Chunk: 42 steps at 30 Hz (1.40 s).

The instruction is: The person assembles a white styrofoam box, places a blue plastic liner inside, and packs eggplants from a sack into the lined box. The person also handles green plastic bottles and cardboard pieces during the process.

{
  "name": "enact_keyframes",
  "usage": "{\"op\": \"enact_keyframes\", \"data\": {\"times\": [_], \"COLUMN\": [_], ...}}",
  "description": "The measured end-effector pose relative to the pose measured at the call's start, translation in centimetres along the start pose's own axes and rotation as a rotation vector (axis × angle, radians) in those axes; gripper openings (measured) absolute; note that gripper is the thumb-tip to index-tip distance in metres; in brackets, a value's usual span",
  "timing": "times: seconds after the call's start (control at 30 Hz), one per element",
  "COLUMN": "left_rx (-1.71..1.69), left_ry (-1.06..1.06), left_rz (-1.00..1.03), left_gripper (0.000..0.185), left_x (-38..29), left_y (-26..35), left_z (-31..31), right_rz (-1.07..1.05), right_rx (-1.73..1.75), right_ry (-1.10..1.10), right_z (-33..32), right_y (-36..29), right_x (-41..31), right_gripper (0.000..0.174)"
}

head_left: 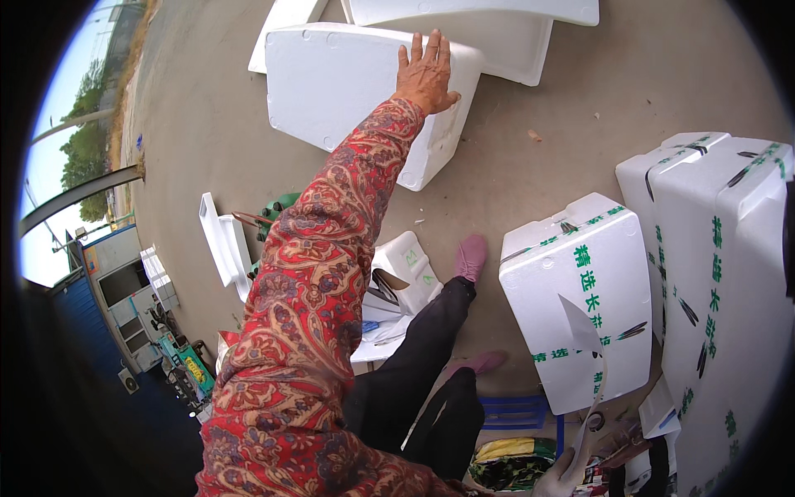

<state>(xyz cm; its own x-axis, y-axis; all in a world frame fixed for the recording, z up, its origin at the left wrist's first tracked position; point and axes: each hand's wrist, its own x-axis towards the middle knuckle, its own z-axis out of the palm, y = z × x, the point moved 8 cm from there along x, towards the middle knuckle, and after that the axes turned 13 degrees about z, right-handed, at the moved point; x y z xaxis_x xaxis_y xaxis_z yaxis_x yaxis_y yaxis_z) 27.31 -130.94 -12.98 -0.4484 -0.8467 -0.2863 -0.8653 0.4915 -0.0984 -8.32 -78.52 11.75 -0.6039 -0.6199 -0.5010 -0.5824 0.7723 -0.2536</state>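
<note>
My left hand (428, 77), in a red paisley sleeve, lies with spread fingers on the upper edge of a white foam box (335, 81). It grips nothing. Low at the right, my right hand (562, 475), pale and perhaps gloved, is partly cut off by the picture's edge. Its fingers hold a thin whitish strip (587, 428), which curves upward and ends in a wider flap before a taped foam box (577, 279). That box bears green printed tape. The strip's material cannot be told.
More foam pieces (515, 46) lie behind the left hand's box. Taped boxes (708, 248) stand at right. An opened foam box (407, 267) is near my pink shoes (472, 258). A blue rack (512, 413) and a colourful bag (515, 463) sit low; a green object (276, 211) stands left.
</note>
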Motion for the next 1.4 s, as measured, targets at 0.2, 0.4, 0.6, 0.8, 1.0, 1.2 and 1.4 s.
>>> {"op": "enact_keyframes", "data": {"times": [0.2, 0.4, 0.6, 0.8, 1.0, 1.2, 1.4], "left_rx": [-0.03, -0.376, -0.503, -0.664, -0.231, 0.261, 0.081], "left_ry": [-0.019, -0.196, -0.418, -0.14, -0.205, -0.453, -0.657], "left_rz": [0.1, 0.148, -0.426, -0.881, -0.191, 0.18, 0.494], "left_gripper": [0.094, 0.074, 0.159, 0.157, 0.116, 0.107, 0.099], "left_x": [-2.8, -17.0, -22.4, -20.2, -13.3, -11.4, -17.8], "left_y": [-0.4, -0.2, -4.2, -6.0, -3.1, -0.5, 0.2], "left_z": [1.5, 0.5, 4.0, 5.9, 3.7, 2.0, 1.9], "right_rz": [-0.027, 0.002, 0.066, 0.113, 0.158, 0.329, 0.272], "right_rx": [-0.041, 0.071, 0.204, 0.178, 0.102, 0.226, 0.359], "right_ry": [-0.118, -0.153, -0.28, -0.261, -0.183, -0.213, -0.215], "right_z": [1.9, 1.9, 3.0, 4.2, 4.2, 5.7, 7.1], "right_y": [-2.5, -2.4, 0.5, 6.3, 10.4, 9.8, 10.5], "right_x": [2.4, 1.9, 0.3, -2.4, -6.3, -7.7, -10.1], "right_gripper": [0.039, 0.041, 0.045, 0.045, 0.042, 0.041, 0.043]}}
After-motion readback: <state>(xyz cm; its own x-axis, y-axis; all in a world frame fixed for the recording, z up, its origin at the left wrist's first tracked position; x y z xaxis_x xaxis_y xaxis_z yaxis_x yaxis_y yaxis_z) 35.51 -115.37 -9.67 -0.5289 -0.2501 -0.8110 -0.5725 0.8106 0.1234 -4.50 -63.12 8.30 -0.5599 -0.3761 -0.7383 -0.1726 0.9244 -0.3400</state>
